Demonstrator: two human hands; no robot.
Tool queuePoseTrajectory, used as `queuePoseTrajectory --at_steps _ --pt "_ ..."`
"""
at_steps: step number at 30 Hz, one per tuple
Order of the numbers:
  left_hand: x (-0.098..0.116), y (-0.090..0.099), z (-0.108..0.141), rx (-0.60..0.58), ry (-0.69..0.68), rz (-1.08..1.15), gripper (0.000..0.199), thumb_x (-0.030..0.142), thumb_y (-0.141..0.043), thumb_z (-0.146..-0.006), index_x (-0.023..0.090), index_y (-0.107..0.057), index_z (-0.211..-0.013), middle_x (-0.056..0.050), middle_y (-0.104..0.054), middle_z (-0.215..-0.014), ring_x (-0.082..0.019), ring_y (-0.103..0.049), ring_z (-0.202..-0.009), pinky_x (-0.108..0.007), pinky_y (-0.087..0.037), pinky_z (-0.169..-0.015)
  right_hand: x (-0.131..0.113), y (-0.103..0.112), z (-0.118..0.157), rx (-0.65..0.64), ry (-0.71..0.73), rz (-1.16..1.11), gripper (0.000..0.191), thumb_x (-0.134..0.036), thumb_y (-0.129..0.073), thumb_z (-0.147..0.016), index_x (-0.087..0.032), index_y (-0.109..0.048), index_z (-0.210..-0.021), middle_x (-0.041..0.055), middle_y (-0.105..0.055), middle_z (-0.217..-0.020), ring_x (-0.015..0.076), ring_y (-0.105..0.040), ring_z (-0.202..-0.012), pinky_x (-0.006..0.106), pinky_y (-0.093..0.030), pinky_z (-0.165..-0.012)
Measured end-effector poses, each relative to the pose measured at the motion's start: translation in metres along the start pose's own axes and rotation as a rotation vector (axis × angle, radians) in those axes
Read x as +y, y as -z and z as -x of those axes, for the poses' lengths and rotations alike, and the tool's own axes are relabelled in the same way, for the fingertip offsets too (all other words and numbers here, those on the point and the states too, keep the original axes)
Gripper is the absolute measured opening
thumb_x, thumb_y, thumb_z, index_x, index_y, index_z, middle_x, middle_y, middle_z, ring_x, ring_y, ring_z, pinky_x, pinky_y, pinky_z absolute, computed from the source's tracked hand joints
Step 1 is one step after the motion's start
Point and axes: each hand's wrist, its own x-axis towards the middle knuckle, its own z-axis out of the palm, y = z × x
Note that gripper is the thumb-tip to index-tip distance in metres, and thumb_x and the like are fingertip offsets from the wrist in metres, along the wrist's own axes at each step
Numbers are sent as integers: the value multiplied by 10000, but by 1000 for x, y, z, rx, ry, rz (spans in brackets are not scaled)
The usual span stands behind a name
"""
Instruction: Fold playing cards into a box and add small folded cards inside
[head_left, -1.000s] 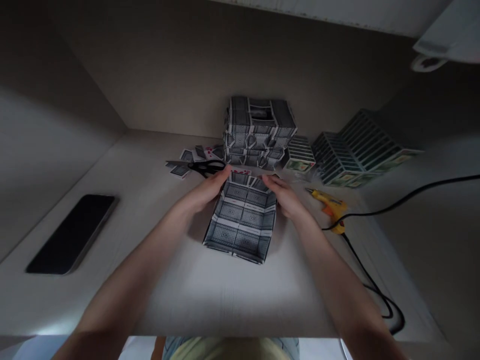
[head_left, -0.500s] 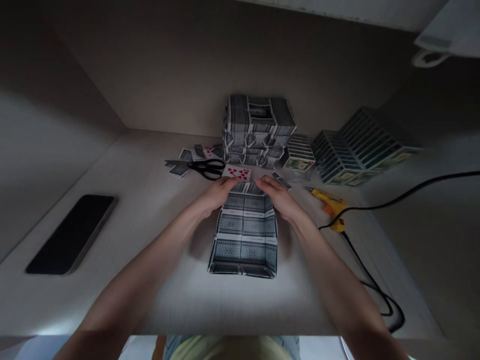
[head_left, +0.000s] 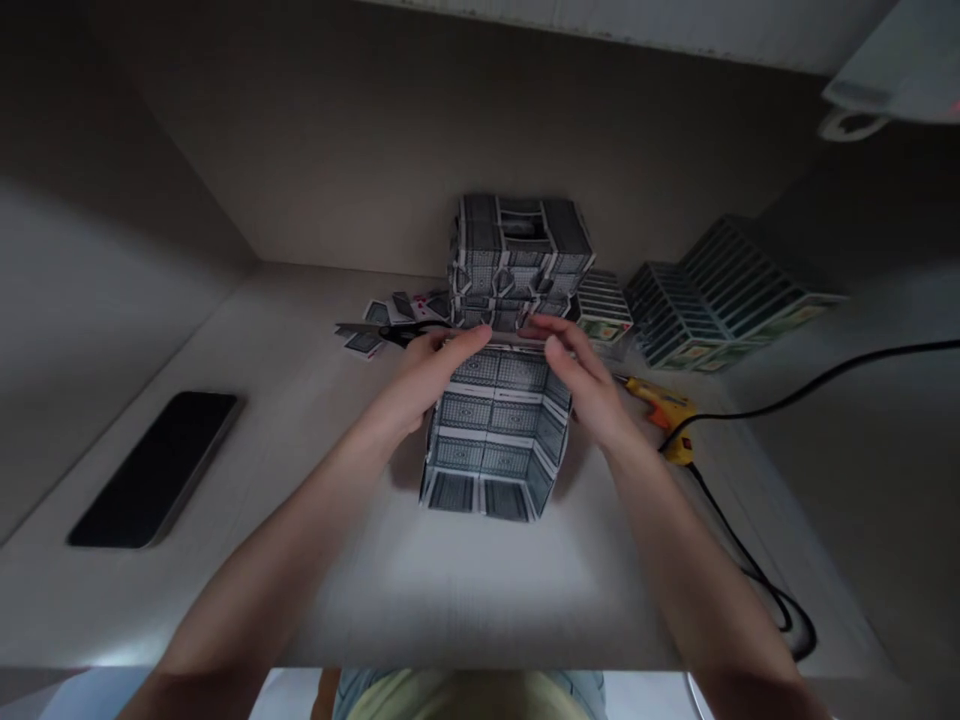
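Note:
An open box made of patterned playing cards [head_left: 491, 415] is tilted up, its far edge raised and its hollow side facing me. My left hand [head_left: 435, 375] grips the far left corner, thumb on top of the rim. At the far right corner my right hand [head_left: 581, 375] has its thumb over the rim and its fingers behind, partly hidden. Right behind my hands stands a larger stacked card structure [head_left: 521, 255] with a rectangular opening in its top.
Black scissors [head_left: 397, 332] and loose cards [head_left: 365, 343] lie at the back left. A phone [head_left: 154, 470] rests at the left. To the right are a yellow glue gun [head_left: 675, 415] with its black cable and striped card stacks [head_left: 701, 310].
Both hands have raised the far edge of the card box, so it tilts more toward me. The box's near edge has moved away from me, and the red-heart card is now hidden.

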Motion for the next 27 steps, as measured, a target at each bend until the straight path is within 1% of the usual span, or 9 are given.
queuePoseTrajectory --at_steps 2,4,7,10,15,19,22,24,27 --pt "6 0 6 116 -222 -120 419 501 -627 -682 174 -593 -941 -55 -641 -915 -205 -602 -850 -317 -472 -731 -1 5 1 -55 27 -18 435 -571 -472 -792 -303 -508 -1133 18 -573 -1148 207 -496 -1116 378 -393 -943" --pt "11 2 11 163 -458 -251 428 466 -656 -666 191 -555 -979 -42 -614 -957 -190 -577 -887 -306 -459 -761 -5 9 3 -71 106 6 502 -606 -483 -767 -290 -487 -1158 33 -560 -1167 223 -496 -1118 392 -404 -939" --pt "12 4 16 73 -660 -329 446 443 -633 -696 204 -497 -1048 -53 -574 -1025 -182 -548 -916 -303 -449 -779 -15 8 8 -30 283 95 564 -574 -574 -721 -273 -440 -1180 49 -532 -1161 229 -503 -1079 395 -415 -924" --pt "7 4 16 -10 -624 -299 389 432 -563 -761 216 -467 -1070 -52 -561 -1027 -168 -547 -877 -287 -456 -736 -23 4 14 -9 357 206 543 -492 -600 -737 -267 -395 -1186 57 -496 -1152 225 -495 -1055 393 -420 -905" --pt "1 2 14 60 -577 -303 252 385 -532 -808 217 -491 -992 -24 -567 -928 -135 -539 -786 -255 -447 -676 -21 -1 18 -32 337 305 485 -393 -556 -790 -257 -323 -1192 73 -459 -1146 216 -488 -1025 388 -433 -860" --pt "5 6 12 56 -639 -302 197 375 -470 -851 215 -527 -952 -30 -592 -920 -143 -547 -834 -278 -446 -738 -16 -7 17 -25 441 361 530 -365 -595 -761 -252 -296 -1184 86 -446 -1149 226 -473 -1051 418 -419 -886" --pt "7 10 5 38 -634 -274 228 385 -434 -868 221 -560 -964 -40 -616 -996 -157 -554 -937 -313 -429 -851 -20 -14 19 31 526 386 607 -370 -649 -721 -245 -286 -1191 100 -431 -1158 238 -452 -1094 454 -390 -936" --pt "5 12 -2 75 -573 -207 271 414 -431 -864 226 -573 -997 -48 -618 -1053 -167 -553 -990 -330 -416 -896 -26 -19 21 33 540 411 667 -380 -692 -684 -237 -290 -1197 113 -429 -1172 249 -432 -1131 472 -367 -966" --pt "-1 13 -12 210 -356 -29 376 501 -474 -814 200 -580 -1012 -67 -642 -1001 -179 -590 -924 -328 -459 -830 -36 -28 29 -44 524 443 726 -406 -714 -659 -236 -293 -1225 135 -409 -1244 263 -381 -1208 490 -342 -997"
